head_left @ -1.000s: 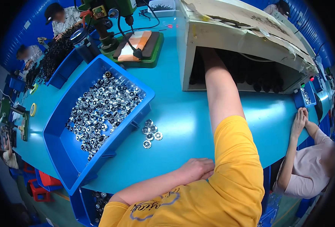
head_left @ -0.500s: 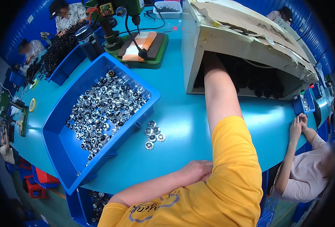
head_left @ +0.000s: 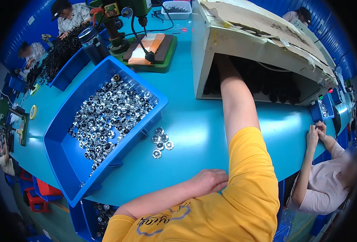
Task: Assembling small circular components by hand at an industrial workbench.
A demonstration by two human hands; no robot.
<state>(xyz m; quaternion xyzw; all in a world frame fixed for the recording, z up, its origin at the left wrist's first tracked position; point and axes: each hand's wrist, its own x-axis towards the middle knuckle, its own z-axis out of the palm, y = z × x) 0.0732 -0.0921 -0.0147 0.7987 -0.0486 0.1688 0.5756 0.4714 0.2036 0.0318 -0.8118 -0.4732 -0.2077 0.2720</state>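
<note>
Counter, seen from above, twelve o'clock pointing directly away from me. The blue-green counter [head_left: 186, 161] carries everything named here. At one o'clock from my left hand [head_left: 211, 180] stands a pale box [head_left: 203, 56], its open mouth facing me, toward six or seven. At ten o'clock sits a blue bin [head_left: 70, 159], its long axis running from one to seven, a heap of silver parts [head_left: 109, 109] inside.

My right forearm [head_left: 241, 105] points just short of twelve and passes into the box mouth near its left side. The right fingers are hidden in there; I cannot tell how wide they stand or what they grip. My left hand rests on the counter beside the yellow sleeve, fingers loosely bent; its underside is concealed, so I cannot say whether it has hold of anything.

Dark rounded pieces [head_left: 282, 98] lie inside the box, at four o'clock from where my arm enters; my right hand is nearer, and their long axis is too dim to read. Smallest, the loose silver discs [head_left: 164, 138] cluster at ten o'clock from my left hand, the nearer one; being round, they show no long axis.
</note>
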